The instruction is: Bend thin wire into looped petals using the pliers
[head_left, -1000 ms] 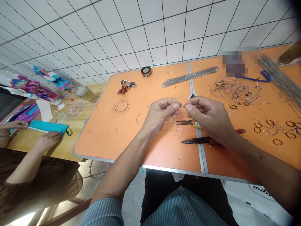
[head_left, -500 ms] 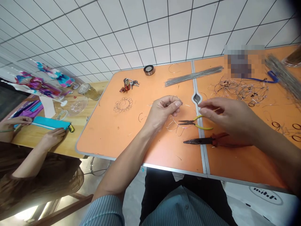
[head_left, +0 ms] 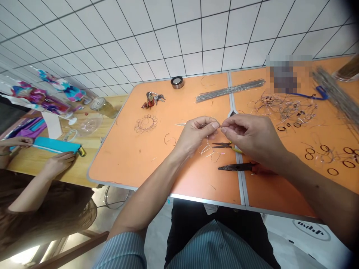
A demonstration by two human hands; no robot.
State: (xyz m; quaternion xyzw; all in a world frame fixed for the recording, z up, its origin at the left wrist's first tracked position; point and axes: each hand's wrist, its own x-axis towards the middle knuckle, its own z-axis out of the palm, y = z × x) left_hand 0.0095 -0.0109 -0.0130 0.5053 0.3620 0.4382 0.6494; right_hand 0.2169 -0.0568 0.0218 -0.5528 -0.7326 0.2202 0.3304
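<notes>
My left hand [head_left: 193, 136] is closed in a pinch on a thin wire. My right hand [head_left: 251, 134] meets it fingertip to fingertip, thumb and forefinger pinched at the wire's end. Loops of thin wire [head_left: 209, 150] show below my left fingers; whether they hang from the hand or lie on the table I cannot tell. Beneath my right hand lie small pliers [head_left: 223, 145] with yellow handles, partly covered. Closer to me are larger long-nose pliers [head_left: 235, 167], their red handles mostly hidden by my right wrist. A wire ring of small loops [head_left: 146, 123] rests to the left.
Keys [head_left: 153, 100], a tape roll [head_left: 177, 82] and a bundle of straight wires [head_left: 230, 90] lie towards the tiled wall. Tangled wire [head_left: 291, 108] and several dark rings [head_left: 333, 172] are on the right. At left, a co-worker's hand [head_left: 60, 162] rests on turquoise material [head_left: 56, 145].
My right hand has moved left from beside the table's seam to my left fingertips, and its fingers have closed at the wire. My left hand has stayed nearly in place.
</notes>
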